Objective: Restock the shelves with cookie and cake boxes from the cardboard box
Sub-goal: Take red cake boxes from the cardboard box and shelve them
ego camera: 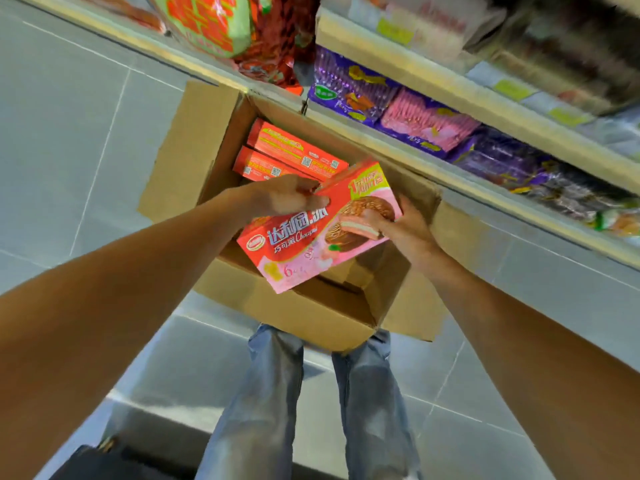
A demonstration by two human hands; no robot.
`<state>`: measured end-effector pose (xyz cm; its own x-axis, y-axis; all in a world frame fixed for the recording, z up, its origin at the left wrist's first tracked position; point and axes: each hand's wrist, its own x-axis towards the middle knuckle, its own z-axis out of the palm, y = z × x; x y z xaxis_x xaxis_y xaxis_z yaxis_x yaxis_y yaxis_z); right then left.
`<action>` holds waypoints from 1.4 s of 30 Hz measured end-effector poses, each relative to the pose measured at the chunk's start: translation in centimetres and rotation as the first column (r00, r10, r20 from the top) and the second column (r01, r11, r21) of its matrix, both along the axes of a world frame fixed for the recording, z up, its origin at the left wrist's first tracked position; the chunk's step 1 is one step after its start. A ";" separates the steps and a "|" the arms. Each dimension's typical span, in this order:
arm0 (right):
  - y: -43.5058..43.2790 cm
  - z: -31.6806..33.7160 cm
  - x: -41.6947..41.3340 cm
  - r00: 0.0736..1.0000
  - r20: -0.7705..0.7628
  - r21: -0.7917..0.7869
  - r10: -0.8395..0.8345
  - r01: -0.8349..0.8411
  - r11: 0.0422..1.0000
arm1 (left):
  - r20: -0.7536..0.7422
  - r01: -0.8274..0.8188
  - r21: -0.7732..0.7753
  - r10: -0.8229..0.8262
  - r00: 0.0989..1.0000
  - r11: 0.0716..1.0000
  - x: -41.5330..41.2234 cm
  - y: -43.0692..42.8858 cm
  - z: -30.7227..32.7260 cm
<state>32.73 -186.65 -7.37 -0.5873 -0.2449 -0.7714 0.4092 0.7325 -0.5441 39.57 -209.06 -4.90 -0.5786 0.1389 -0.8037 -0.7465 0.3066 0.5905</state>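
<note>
We hold the cake box (311, 237) with both hands directly above the open cardboard box (294, 317), tilted, printed face up. The left hand (287, 199) clamps the box's far long edge, fingers curled over it. The right hand (398, 226) grips the end nearest the shelf side of the cardboard box, thumb pressed on the printed face. We judge that the two-handed grip on opposite sides keeps this wide, flat pack level and lets us turn its face outward for display.

Inside the cardboard box, against its far wall, two red boxes (298, 148) lie stacked on edge; the near part of the interior looks vacant. The picture is blurred, so we cannot tell whether the cake box's lowest corner touches the cardboard box or clears it.

The cardboard box stands on the floor with its flaps folded outward, which keeps the opening free for lifting. Its far side sits just beside the shelf (519, 209), so each transfer is short. Beyond the cardboard box, purple packets (381, 98) occupy that shelf. We judge the step in hand to be lifting one pack out before shelving.
</note>
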 end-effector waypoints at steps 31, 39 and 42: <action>5.2 64.8 -7.0 0.770 -0.619 -0.336 -0.153 -0.083 0.938 | -0.634 -0.045 -0.714 -0.618 0.466 0.699 -11.0 5.7 63.8; 9.3 81.2 -7.7 0.486 -0.822 -0.398 -0.298 -0.114 0.911 | -0.669 -0.270 -0.741 -0.712 0.214 0.615 -11.7 10.4 81.8; 11.4 86.2 -8.4 0.416 -0.830 -0.445 -0.371 -0.093 0.891 | -0.652 -0.303 -0.746 -0.743 0.152 0.592 -11.8 13.0 87.0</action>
